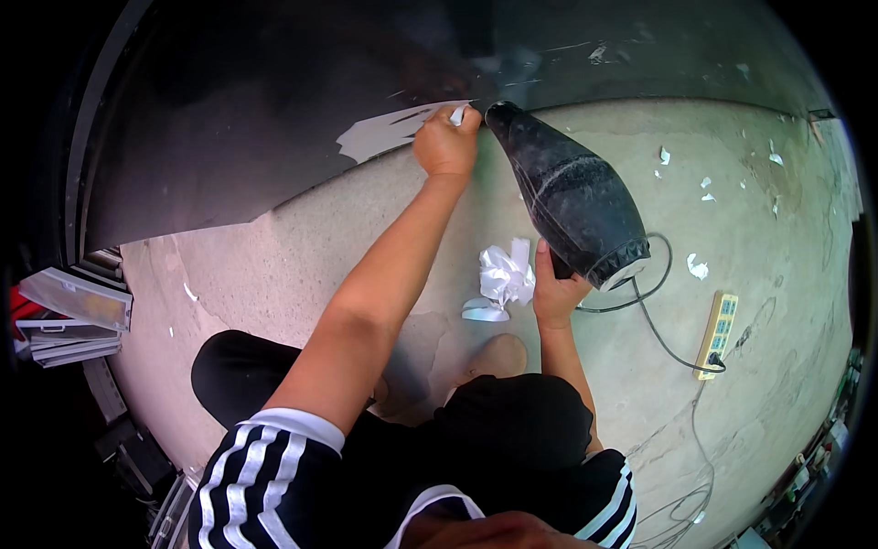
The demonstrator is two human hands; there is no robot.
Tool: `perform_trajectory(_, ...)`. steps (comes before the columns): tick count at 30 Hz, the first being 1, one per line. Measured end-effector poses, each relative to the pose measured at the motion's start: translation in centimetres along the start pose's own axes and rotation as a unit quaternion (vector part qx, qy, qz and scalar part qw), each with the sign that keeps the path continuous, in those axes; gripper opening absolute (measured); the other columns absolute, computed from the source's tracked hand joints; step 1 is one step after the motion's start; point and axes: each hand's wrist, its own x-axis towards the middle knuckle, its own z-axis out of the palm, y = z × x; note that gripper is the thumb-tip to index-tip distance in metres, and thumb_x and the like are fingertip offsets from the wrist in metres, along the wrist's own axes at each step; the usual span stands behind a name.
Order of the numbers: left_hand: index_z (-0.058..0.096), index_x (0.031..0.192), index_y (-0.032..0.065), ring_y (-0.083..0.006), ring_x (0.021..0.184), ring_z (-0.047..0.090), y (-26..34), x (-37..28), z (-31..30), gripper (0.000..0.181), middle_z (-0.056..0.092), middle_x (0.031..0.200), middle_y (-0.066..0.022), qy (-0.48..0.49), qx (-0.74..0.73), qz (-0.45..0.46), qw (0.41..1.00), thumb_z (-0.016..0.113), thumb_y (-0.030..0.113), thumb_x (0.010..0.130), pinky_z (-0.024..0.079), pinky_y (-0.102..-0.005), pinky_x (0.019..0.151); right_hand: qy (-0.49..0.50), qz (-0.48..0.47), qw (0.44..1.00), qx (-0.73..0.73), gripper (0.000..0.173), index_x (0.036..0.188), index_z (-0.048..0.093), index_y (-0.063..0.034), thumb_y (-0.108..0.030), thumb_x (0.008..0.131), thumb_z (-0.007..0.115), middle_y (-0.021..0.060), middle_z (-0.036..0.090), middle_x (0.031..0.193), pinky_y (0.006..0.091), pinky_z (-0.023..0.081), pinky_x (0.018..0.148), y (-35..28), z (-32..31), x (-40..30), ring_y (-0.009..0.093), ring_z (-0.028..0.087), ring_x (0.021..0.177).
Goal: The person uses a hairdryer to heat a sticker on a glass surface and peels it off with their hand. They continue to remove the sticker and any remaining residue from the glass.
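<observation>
In the head view, my left hand (446,143) is closed in a fist at the lower edge of a large dark glossy panel (274,103). A bit of white film (457,115) pokes out between its fingers. Beside the fist, a ragged white patch (377,134) shows along the panel's edge; whether it is film or bare surface I cannot tell. My right hand (559,291) grips the handle of a black hair dryer (576,185). Its nozzle points up at the panel, close to the left fist. Much of the handle is hidden.
Crumpled white film (506,273) lies on the concrete floor (329,233) before my feet. Several white scraps (697,267) are scattered to the right. A power strip (715,336) has a plug in it, and a loose cord (651,312) runs near the dryer. Metal frames (82,322) stand at left.
</observation>
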Motion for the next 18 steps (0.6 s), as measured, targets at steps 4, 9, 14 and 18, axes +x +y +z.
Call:
perform_trajectory(4, 0.074, 0.083, 0.0124, -0.0361, 0.071, 0.066, 0.6, 0.0, -0.7, 0.04, 0.067, 0.072, -0.0167, -0.019, 0.007, -0.008, 1.0, 0.063, 0.05, 0.075, 0.052, -0.0414, 0.064, -0.002, 0.009, 1.0, 0.023, 0.033, 0.108, 0.06, 0.0045, -0.006, 0.079, 0.074, 0.0099, 0.061, 0.111, 0.0297, 0.042, 0.091, 0.0, -0.1, 0.1, 0.019, 0.057, 0.101)
perform_trajectory(9, 0.073, 0.083, 0.0112, -0.0364, 0.071, 0.065, 0.3, 0.0, 0.0, 0.04, 0.066, 0.071, -0.0171, -0.002, -0.01, -0.023, 1.0, 0.064, 0.05, 0.075, 0.051, -0.0417, 0.063, -0.006, 0.005, 1.0, 0.02, 0.034, 0.109, 0.059, 0.0046, -0.005, 0.079, 0.074, 0.0096, 0.061, 0.112, 0.0293, 0.043, 0.09, 0.0, 0.1, 0.1, 0.018, 0.056, 0.101)
perform_trajectory(14, 0.073, 0.081, 0.0115, -0.0363, 0.07, 0.065, -0.4, 0.2, 0.7, 0.037, 0.066, 0.07, -0.0166, 0.014, -0.005, -0.014, 1.0, 0.062, 0.047, 0.076, 0.051, -0.0418, 0.063, -0.005, -0.01, 1.0, 0.015, 0.038, 0.112, 0.057, 0.0049, -0.004, 0.079, 0.074, 0.0097, 0.06, 0.114, 0.0285, 0.043, 0.09, 0.4, 0.2, -0.2, 0.018, 0.056, 0.102)
perform_trajectory(18, 0.072, 0.079, 0.0112, -0.0364, 0.069, 0.065, 0.3, -0.1, -0.1, 0.035, 0.065, 0.069, -0.017, -0.004, -0.021, -0.014, 1.0, 0.06, 0.044, 0.076, 0.05, -0.0418, 0.063, -0.004, -0.016, 1.0, 0.012, 0.039, 0.113, 0.056, 0.0052, -0.004, 0.079, 0.074, 0.01, 0.059, 0.115, 0.0284, 0.043, 0.09, 1.0, -0.2, -0.3, 0.018, 0.056, 0.102)
